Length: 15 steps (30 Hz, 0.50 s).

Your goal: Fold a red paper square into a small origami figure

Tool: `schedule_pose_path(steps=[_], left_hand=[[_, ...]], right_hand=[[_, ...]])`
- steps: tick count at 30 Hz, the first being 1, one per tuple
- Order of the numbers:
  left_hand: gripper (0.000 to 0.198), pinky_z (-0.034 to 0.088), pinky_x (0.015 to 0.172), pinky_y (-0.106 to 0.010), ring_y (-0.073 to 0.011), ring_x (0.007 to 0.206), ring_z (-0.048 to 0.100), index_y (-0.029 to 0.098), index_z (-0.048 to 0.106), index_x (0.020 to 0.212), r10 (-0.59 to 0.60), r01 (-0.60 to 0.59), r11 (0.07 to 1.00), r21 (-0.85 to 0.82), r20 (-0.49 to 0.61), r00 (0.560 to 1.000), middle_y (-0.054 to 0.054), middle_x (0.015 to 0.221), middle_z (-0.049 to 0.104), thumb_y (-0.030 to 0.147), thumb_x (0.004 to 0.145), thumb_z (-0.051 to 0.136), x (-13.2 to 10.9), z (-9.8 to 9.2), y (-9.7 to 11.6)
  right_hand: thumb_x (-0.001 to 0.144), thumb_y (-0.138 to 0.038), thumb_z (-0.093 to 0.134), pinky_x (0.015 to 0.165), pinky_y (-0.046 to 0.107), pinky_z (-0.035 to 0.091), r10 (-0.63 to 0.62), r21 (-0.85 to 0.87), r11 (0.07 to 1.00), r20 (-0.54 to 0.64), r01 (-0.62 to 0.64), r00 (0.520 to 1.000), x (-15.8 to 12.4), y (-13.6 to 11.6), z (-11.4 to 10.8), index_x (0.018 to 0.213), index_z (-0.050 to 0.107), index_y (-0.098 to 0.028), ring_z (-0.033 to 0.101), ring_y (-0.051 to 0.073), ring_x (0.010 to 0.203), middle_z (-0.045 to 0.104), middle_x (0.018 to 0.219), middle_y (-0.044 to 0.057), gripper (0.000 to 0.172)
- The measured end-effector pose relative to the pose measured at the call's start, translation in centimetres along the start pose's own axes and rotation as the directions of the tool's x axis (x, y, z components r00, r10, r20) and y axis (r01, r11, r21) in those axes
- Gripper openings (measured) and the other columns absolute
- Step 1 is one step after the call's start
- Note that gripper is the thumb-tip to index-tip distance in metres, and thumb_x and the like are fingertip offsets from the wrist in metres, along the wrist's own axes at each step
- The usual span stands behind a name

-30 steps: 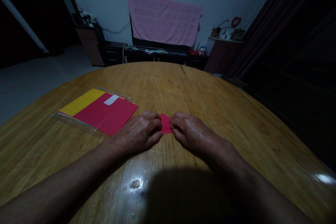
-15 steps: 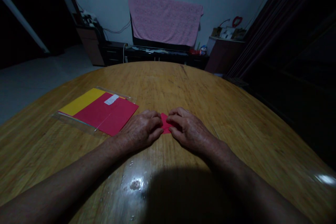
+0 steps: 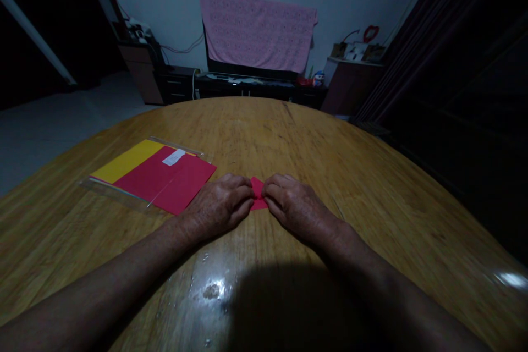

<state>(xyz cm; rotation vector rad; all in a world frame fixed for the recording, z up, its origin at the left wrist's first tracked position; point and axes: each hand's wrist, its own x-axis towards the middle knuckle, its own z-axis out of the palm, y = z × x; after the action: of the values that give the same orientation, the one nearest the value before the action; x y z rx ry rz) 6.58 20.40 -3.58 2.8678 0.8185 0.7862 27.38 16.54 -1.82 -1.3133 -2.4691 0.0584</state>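
Right hand (image 3: 295,203): had shifted slightly nearer left hand (image 3: 225,203) since a second earlier; both hands' bunched fingers pinched red paper (image 3: 257,188), which lay just right of the paper packet (image 3: 152,176)

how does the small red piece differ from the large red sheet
The small red piece looks much smaller than the large red sheet. The left hand and right hand have fingers on the small red piece, not on the large red sheet. A white label shows over the large red sheet, none on the small red piece's visible part. Both are red, on the table.
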Motion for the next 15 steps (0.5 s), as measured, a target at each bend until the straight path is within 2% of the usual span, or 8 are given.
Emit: schedule_pose_path(steps=[4, 15], left_hand=[[0.025, 0.053, 0.081, -0.036, -0.0220, 0.098, 0.060, 0.017, 0.069, 0.099, -0.004, 0.003, 1.000, 0.016, 0.016, 1.000, -0.010, 0.107, 0.066, 0.025, 0.094, 0.046, -0.12, -0.07, 0.16], [0.024, 0.054, 0.081, -0.038, -0.0227, 0.097, 0.059, 0.015, 0.069, 0.097, -0.004, 0.006, 0.999, 0.043, -0.039, 0.999, -0.011, 0.107, 0.066, 0.024, 0.094, 0.046, -0.22, 0.54, 0.29]], right_hand=[[0.094, -0.018, 0.046, 0.076, 0.032, 0.044, -0.003, -0.015, 1.000, -0.007, 0.003, 1.000, 0.04, -0.01, 0.13, 0.088, 0.061, -0.017, 0.053, 0.019, 0.086, 0.060, 0.091, 0.008, 0.016], [0.093, -0.016, 0.046, 0.075, 0.031, 0.043, 0.003, -0.039, 0.999, -0.012, -0.003, 1.000, 0.20, -0.21, 0.05, 0.085, 0.059, -0.016, 0.050, 0.018, 0.083, 0.058, 0.090, 0.008, 0.015]])
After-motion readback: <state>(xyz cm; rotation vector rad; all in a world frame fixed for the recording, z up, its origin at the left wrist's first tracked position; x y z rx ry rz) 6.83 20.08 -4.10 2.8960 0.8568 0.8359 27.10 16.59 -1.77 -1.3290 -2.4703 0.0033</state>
